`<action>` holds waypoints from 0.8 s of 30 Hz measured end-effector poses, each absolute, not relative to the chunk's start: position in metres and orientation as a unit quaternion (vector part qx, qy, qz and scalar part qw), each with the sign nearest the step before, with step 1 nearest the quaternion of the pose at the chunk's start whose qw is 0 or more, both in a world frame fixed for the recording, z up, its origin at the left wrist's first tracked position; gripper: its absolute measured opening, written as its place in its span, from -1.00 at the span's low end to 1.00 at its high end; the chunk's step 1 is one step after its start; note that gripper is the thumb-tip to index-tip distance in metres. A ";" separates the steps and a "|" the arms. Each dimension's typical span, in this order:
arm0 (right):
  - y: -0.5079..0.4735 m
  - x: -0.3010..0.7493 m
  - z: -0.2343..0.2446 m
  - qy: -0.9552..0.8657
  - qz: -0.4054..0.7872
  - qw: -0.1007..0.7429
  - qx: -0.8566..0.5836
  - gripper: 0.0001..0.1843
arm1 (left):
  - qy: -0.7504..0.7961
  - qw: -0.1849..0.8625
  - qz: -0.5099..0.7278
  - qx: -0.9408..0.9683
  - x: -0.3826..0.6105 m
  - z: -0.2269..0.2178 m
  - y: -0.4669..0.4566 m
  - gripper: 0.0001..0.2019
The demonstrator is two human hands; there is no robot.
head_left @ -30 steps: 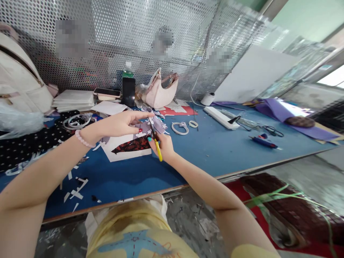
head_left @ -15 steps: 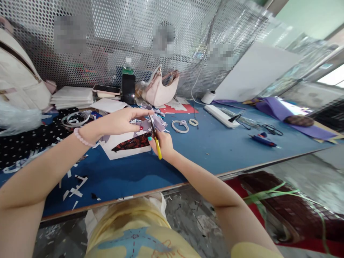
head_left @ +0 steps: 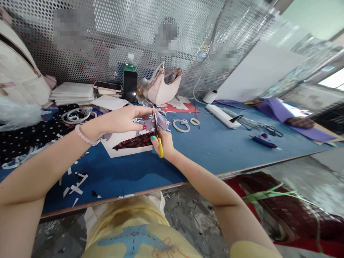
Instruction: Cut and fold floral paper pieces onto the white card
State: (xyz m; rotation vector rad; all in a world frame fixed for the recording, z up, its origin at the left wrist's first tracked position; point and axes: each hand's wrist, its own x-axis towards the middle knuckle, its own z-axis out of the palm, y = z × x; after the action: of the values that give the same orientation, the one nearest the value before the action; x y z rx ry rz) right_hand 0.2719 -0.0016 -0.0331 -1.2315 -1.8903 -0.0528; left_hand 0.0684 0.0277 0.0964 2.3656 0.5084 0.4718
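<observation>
My right hand (head_left: 164, 142) is closed around yellow-handled scissors (head_left: 160, 147), their dark blades pointing away from me. The blades lie across a lilac fabric piece with white flowers (head_left: 162, 122). From the left, my left hand (head_left: 129, 120) grips the same fabric between thumb and fingers, close to the blade tips. Beneath both hands lies a white sheet (head_left: 114, 151) with a dark red-and-black patterned piece (head_left: 133, 142) on it. Whether the blades are fully closed is too small to tell.
On the blue table (head_left: 220, 147) are white rings (head_left: 181, 125), a power strip (head_left: 222, 116), a blue glue gun (head_left: 263, 141) and purple material (head_left: 279, 111). A pale handbag (head_left: 165, 87), a phone (head_left: 130, 86) and a white paper stack (head_left: 72, 94) stand behind. White scraps (head_left: 76, 190) lie front left.
The scissors and both hands have shifted very slightly to the right in the picture, as has the background. My grip on the fabric and scissors stays the same.
</observation>
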 end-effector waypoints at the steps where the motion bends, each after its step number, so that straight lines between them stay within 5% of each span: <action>1: -0.002 0.272 -0.033 -0.758 -0.019 0.429 -0.491 -0.45 | 0.195 0.330 0.179 0.906 0.068 0.096 0.028 -0.42; 15: -0.001 0.268 -0.024 -0.736 0.086 0.473 -0.477 -0.40 | 0.264 0.321 0.219 0.883 0.074 0.086 0.022 -0.32; 24: 0.001 0.336 0.036 -0.825 0.073 0.331 -0.453 -0.29 | 0.352 0.241 0.162 0.890 0.070 0.089 0.021 -0.57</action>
State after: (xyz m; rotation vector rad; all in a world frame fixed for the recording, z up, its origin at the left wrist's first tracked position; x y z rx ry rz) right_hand 0.3363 0.0010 0.0359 -1.1832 -2.1569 0.1920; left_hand 0.0704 0.0208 0.0891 2.4347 0.9632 0.4421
